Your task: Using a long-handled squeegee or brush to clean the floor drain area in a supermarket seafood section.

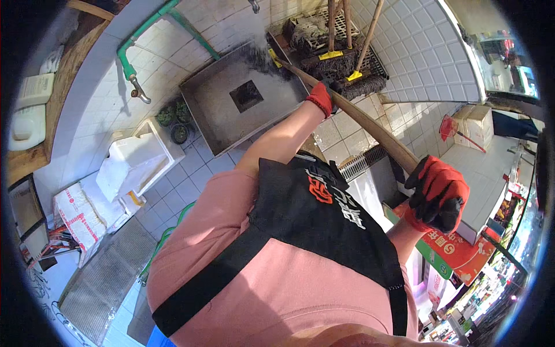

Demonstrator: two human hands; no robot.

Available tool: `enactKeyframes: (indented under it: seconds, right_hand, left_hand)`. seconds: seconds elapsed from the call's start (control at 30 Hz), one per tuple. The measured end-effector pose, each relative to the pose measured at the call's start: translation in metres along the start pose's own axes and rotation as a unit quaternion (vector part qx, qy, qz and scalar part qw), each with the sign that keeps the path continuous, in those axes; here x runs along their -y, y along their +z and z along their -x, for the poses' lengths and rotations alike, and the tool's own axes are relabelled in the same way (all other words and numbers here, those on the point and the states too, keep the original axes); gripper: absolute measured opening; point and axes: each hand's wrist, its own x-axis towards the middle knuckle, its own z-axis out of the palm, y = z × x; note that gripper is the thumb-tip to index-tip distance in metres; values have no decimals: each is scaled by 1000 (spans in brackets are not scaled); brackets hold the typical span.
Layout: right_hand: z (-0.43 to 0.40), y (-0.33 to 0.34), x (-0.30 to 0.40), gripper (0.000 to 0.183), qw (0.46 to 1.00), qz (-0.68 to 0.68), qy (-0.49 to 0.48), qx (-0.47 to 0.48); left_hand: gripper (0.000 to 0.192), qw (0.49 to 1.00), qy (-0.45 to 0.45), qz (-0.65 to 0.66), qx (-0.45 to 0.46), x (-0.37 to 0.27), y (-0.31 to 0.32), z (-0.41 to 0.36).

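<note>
Both my hands, in red and black gloves, are closed around the wooden handle of a mop point(373, 126). My left hand point(323, 97) grips it lower down, towards the yellow clamp point(275, 58); my right hand point(440, 193) holds the upper end. Dark mop strands lie under the clamp, in the back corner of a grey utility sink point(277, 104). Water splashes down from a metal tap point(254, 6) onto that corner. A square dark opening point(246, 96) shows in the sink's bottom.
Several mops point(342, 69) stand in a black crate right of the sink. A green pipe with a metal tap point(139, 91) runs along the tiled wall. Foam boxes point(134, 158) and potted plants point(180, 132) stand left of the sink. A floor drain grate point(362, 164) lies to the right.
</note>
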Motion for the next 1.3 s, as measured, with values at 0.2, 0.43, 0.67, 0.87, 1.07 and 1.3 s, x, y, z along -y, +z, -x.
enactKeyframes:
  seconds: [0.2,0.43,0.67,0.87,1.07,1.3]
  right_hand:
    - [-3,-3,15,28,997,-37,-13,-60]
    - [-13,-5,24,25,989,-120,32,-80]
    - [-4,6,14,27,984,-100,33,-143]
    - [-11,8,37,28,983,-128,-36,-130]
    - [6,-30,108,28,759,586,-129,-251]
    - [26,-34,96,29,851,463,-140,-206]
  left_hand:
    - [20,998,-46,47,-22,5,8,2]
    - [19,990,-83,-93,-63,6,-2,8]
    - [18,997,-57,19,38,11,-24,-32]
    - [14,994,-70,81,9,-14,-22,7]
    - [7,984,-147,83,55,-6,35,83]
    - [14,984,-158,26,80,15,37,58]
